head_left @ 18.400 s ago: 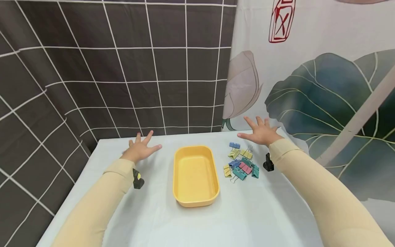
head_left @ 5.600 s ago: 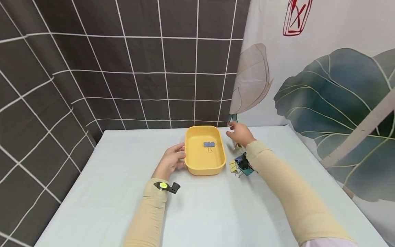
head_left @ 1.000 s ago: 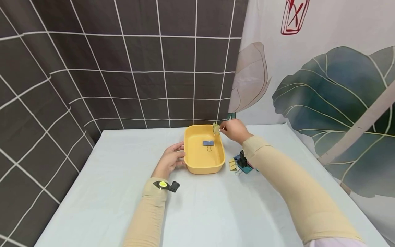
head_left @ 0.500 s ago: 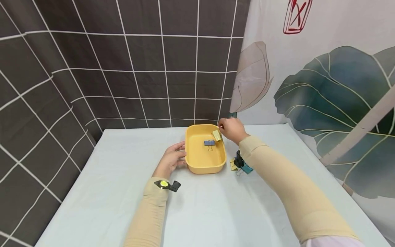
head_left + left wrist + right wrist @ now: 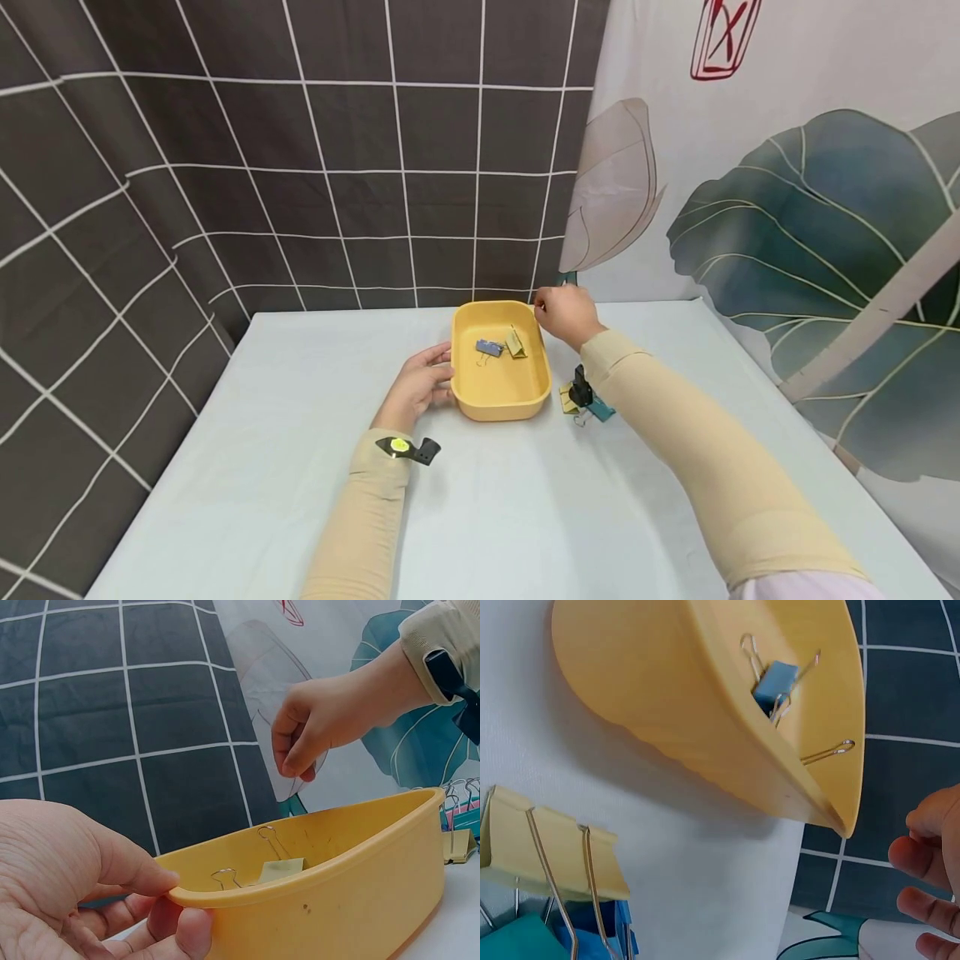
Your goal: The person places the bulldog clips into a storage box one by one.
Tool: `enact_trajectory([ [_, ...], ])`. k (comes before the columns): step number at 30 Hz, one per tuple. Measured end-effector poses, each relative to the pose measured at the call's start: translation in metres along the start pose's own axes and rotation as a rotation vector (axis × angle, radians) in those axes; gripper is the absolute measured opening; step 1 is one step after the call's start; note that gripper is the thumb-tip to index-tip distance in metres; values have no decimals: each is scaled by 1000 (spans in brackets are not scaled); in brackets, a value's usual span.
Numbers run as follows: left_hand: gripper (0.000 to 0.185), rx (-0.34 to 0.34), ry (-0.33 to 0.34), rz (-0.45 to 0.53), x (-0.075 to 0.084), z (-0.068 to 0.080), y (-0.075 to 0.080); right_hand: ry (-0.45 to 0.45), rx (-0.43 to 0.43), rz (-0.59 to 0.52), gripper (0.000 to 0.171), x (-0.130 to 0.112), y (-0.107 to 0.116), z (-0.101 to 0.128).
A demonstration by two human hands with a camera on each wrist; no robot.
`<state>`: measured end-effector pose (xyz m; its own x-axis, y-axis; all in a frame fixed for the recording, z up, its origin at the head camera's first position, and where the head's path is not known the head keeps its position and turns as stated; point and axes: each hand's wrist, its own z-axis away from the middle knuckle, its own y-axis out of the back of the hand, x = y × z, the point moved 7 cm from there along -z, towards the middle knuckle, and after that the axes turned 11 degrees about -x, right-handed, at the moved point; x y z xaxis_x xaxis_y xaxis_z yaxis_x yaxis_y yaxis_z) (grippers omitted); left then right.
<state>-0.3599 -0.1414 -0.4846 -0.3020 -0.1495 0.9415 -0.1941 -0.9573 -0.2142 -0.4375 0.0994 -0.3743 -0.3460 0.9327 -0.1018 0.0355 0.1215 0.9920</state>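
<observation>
Your left hand (image 5: 414, 387) is pinching yellow tray (image 5: 504, 409) (blue clip (image 5: 490, 347), yellow clip (image 5: 516, 344) inside) near far table edge (image 5: 352, 312); curled, empty right hand (image 5: 567, 315) is hovering beside tray's far-right corner; red X-like mark (image 5: 724, 40) behind.

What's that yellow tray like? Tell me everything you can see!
The yellow tray is an open-topped, rounded rectangle that looks like plastic. It stands upright on the white table, with a blue clip and a yellow clip inside. The left hand holds its left side. Small dark specks mark its outer wall.
</observation>
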Motion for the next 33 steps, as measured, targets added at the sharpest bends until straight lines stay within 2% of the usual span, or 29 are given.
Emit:
enact_trajectory([
  [8,57,9,4,-4,-1,-2,1,-17,-4,-16,22,14,7,4],
  [17,56,12,6,-13,0,1,0,-19,33,-57,20,50,24,13],
  [25,56,9,11,-1,0,2,-2,-70,-56,-94,20,89,27,26],
  [33,56,12,10,-9,-1,0,0,-188,-172,-119,29,125,18,42],
])
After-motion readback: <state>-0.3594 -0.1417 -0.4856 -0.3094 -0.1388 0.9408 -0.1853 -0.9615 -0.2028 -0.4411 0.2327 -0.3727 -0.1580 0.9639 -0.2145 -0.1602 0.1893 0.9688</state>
